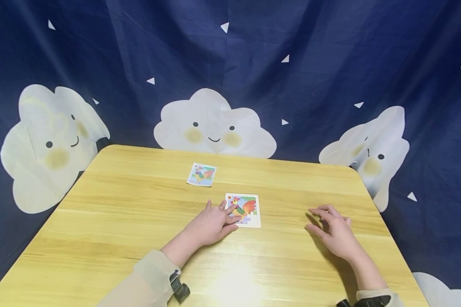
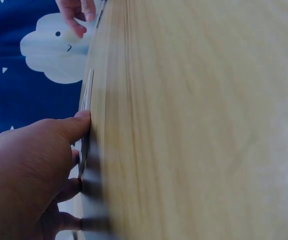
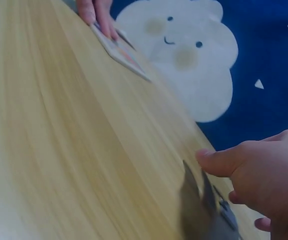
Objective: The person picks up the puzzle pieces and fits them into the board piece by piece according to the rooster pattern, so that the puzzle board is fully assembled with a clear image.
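Observation:
A square rooster jigsaw puzzle (image 1: 253,204) in a white frame lies flat on the wooden table, with bare white showing at its lower right corner. My left hand (image 1: 212,224) rests on the puzzle's left side, fingers spread and covering part of the picture. In the left wrist view its thumb (image 2: 80,120) touches the near edge of the board. To the right of the puzzle, apart from it, my right hand (image 1: 336,234) hovers just over the table. Its fingers are loosely bent, thumb apart, and nothing shows between them; the right wrist view partly hides the fingertips.
A small paper card (image 1: 202,175) with the same rooster picture lies behind the puzzle, to its left. The light wooden table (image 1: 111,204) ends at a dark blue curtain (image 1: 223,51) printed with white clouds. Both wrists wear black straps.

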`<act>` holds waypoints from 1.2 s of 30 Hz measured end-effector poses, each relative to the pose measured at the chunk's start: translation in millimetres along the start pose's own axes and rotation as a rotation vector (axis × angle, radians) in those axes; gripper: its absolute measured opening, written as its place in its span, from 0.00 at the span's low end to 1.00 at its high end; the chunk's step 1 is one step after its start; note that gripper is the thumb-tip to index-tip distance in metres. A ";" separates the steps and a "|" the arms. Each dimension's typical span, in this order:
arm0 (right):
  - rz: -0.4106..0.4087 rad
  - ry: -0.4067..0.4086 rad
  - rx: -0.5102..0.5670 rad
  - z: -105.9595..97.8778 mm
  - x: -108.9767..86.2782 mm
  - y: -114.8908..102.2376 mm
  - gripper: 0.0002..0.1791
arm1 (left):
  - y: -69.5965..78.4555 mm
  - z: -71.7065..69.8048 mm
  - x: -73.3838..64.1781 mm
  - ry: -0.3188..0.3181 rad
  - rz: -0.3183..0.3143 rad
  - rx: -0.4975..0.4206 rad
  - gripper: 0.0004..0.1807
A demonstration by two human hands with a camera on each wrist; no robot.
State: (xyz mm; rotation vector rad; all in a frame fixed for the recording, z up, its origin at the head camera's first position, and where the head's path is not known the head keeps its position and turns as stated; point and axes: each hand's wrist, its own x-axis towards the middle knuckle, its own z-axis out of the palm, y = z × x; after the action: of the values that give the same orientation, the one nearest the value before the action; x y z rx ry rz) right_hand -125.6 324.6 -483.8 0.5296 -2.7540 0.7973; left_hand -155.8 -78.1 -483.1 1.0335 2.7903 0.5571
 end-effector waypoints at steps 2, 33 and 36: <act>0.000 -0.024 -0.008 -5.2 -2.2 4.4 0.24 | 0.2 -0.2 0.0 -0.002 -0.003 0.001 0.21; 0.174 0.005 0.000 -12.9 -10.3 26.7 0.20 | 1.8 -1.5 -2.2 -0.010 -0.014 0.007 0.21; 0.139 0.014 -0.021 -12.6 -11.1 26.3 0.21 | 1.8 -1.7 -2.3 -0.012 -0.014 0.001 0.21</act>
State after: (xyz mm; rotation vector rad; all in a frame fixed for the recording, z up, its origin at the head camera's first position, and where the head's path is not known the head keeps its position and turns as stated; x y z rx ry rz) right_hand -124.6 355.4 -489.1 0.3294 -2.8070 0.7981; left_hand -153.4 -78.9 -480.9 1.0126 2.7856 0.5463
